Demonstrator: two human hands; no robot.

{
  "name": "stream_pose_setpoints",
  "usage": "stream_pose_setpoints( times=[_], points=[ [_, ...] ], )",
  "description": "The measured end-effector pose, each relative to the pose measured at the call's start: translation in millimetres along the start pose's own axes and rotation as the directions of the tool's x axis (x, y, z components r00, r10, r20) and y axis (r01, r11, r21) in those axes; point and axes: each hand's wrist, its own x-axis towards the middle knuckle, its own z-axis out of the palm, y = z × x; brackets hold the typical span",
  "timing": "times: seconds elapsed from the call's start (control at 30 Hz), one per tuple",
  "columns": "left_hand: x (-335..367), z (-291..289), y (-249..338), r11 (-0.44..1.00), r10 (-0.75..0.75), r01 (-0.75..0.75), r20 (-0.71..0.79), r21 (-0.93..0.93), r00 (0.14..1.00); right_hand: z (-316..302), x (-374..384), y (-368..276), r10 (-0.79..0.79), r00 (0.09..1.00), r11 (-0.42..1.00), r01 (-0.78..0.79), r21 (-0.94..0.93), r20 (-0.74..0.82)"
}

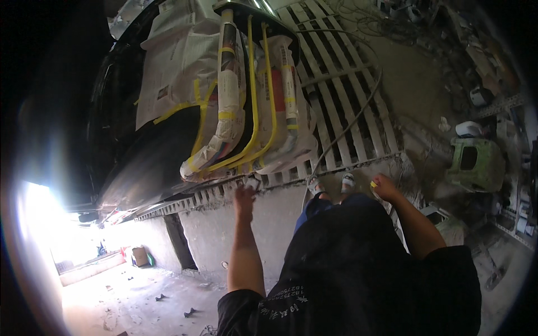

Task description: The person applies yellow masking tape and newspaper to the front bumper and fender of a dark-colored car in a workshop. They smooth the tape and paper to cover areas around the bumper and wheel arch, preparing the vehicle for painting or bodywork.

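A black car body [154, 148] stands ahead of me, with its open door [295, 42] on the right. Paper masking [179, 61] covers the opening and the door's inner side, edged with yellow masking tape [256, 95]. Just below the lower end of the taped frame, my left hand [244, 201] is raised, fingers bent around a small pale grey-white piece [251, 183] whose kind I cannot make out. Out to the right of my body, my right hand [386, 188] is closed, and a small yellow thing [374, 184] shows at its fingers, in the tape's colour.
A slatted floor grate [342, 101] lies under the door, with a hose [358, 112] curving across it. My sandalled feet [347, 180] stand at its edge. On the right are a green shell-like part [476, 162] and cluttered shelving [507, 103]. A cardboard box [139, 256] sits lower left.
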Motion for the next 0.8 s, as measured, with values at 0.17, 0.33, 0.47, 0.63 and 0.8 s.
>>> stream_pose_setpoints(
  times=[0.17,0.33,0.47,0.63,0.8],
  points=[
    [-49.0,10.8,-134.7,0.777,-0.035,-0.124,0.239,0.618,0.970,10.3,-28.2,99.6,0.249,0.968,0.964,-0.249,0.091,0.004],
    [-109.8,-15.3,-209.3,0.738,-0.281,-0.015,0.327,0.675,0.903,15.8,-61.4,133.3,0.383,0.923,0.922,-0.380,-0.067,0.032],
    [-125.3,-22.1,-209.3,0.761,-0.360,0.198,0.147,0.618,0.921,4.4,-68.2,90.2,0.385,0.920,0.919,-0.390,0.059,0.071],
    [-92.1,-25.6,-194.8,0.899,-0.438,0.417,0.243,0.136,0.865,9.5,-53.5,58.8,0.207,0.976,0.959,-0.215,0.186,0.061],
    [-57.3,-9.1,-141.2,0.785,-0.232,0.341,0.266,-0.517,0.936,6.0,-87.7,3.4,0.157,0.987,0.977,-0.159,0.141,0.025]
  ],
)
